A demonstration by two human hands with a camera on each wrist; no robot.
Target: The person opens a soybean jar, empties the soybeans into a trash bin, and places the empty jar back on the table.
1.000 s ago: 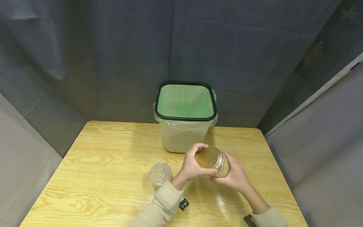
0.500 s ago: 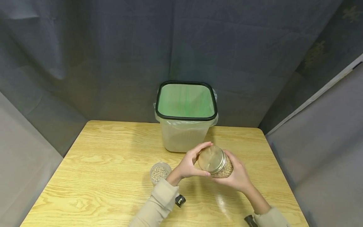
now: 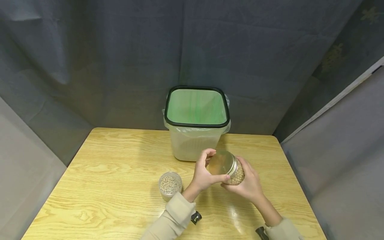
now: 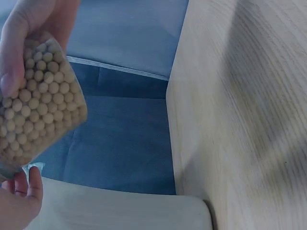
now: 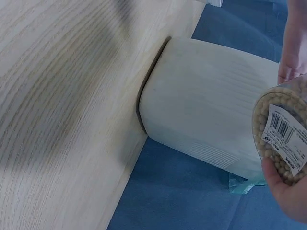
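Note:
A clear jar (image 3: pixel 236 174) packed with small round beige balls is held tilted above the table, its gold lid (image 3: pixel 220 162) facing left. My right hand (image 3: pixel 249 182) grips the jar's body from the right. Around the lid curve the fingers and thumb of my left hand (image 3: pixel 204 173), the thumb lying across the rim. The right wrist view shows the jar's base, with a white barcode label (image 5: pixel 286 135) on it. Left of my left wrist stands a second clear jar (image 3: pixel 170 185), lidless, with pale balls inside.
At the back of the wooden table (image 3: pixel 105 173) stands a pale bin (image 3: pixel 193 143) with a black rim and a thin bag liner, close behind my hands. Dark grey cloth (image 3: pixel 135 66) hangs behind and around the table.
My left hand has turned back and forth at the lid, its thumb moving off the rim and then across it again. The jar has tilted slightly; my right hand keeps its grip.

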